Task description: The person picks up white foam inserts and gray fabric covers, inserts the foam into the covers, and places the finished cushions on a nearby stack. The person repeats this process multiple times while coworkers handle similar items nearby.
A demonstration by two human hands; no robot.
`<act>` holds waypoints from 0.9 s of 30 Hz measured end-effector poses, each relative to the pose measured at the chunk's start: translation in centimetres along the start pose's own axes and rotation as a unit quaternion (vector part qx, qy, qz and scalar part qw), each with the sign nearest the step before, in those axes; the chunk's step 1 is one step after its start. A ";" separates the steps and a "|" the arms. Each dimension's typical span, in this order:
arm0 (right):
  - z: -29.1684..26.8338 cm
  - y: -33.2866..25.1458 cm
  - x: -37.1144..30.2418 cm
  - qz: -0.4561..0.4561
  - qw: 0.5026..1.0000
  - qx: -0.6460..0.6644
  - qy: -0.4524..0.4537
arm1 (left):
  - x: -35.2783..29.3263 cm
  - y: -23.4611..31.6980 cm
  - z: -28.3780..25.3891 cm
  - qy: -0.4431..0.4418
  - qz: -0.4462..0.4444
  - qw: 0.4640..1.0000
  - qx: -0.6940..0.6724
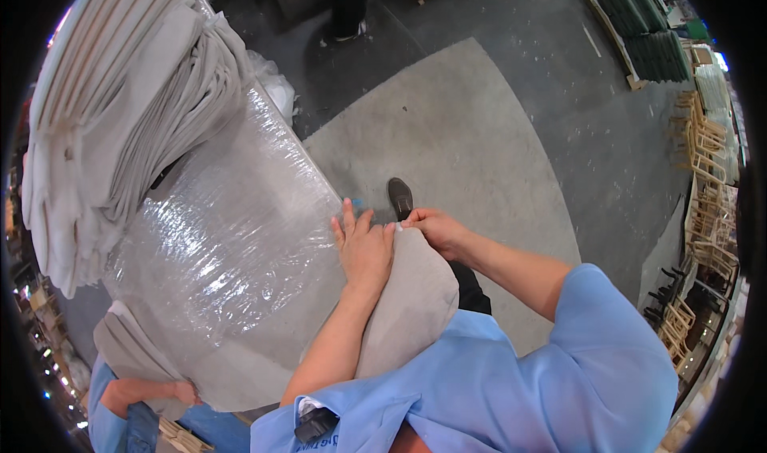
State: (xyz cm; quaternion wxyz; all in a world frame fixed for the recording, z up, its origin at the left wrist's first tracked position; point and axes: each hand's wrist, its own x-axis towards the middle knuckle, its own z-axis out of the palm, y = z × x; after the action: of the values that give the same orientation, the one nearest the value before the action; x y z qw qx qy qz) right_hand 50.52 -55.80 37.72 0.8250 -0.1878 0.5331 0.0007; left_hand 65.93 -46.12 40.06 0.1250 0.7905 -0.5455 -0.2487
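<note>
A light grey fabric piece [411,293] hangs over the table's near right edge toward my body. My right hand [438,231] pinches its far corner between thumb and fingertips. A tiny white bit [399,227] shows at that corner, too small to name. My left hand [365,249] rests along the fabric's left side at the table edge, fingers spread and pointing away from me. Its thumb reaches toward the pinched corner. Beneath my left forearm is the table [240,221], wrapped in shiny clear plastic film.
Grey fabric pieces [160,93] are heaped at the table's far left. At lower left a co-worker's hand [185,392] holds folded grey fabric [132,345]. Clear plastic [272,84] bunches behind the table. Wooden chair frames [707,205] and green stacks [651,45] stand at right.
</note>
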 end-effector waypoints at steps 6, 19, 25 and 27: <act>0.6 -0.6 1.9 0.102 0.994 -0.010 0.026 | 0.8 -0.3 0.2 -0.032 -0.027 0.999 0.009; -2.5 3.1 0.9 0.127 0.948 0.237 -0.170 | 0.6 1.5 0.5 0.027 0.061 0.997 0.037; -5.2 5.0 -1.3 0.090 0.917 0.333 -0.198 | 1.0 3.6 2.0 -0.037 0.067 0.996 0.051; -4.8 4.8 -0.7 0.108 0.935 0.304 -0.150 | 1.0 3.0 2.8 -0.053 0.040 0.997 0.047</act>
State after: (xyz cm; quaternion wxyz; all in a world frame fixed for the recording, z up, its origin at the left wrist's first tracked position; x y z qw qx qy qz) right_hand 44.98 -52.69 35.12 0.9080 0.1329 0.3950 -0.0441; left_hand 62.29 -47.97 38.81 0.0685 0.7589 -0.5935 -0.2590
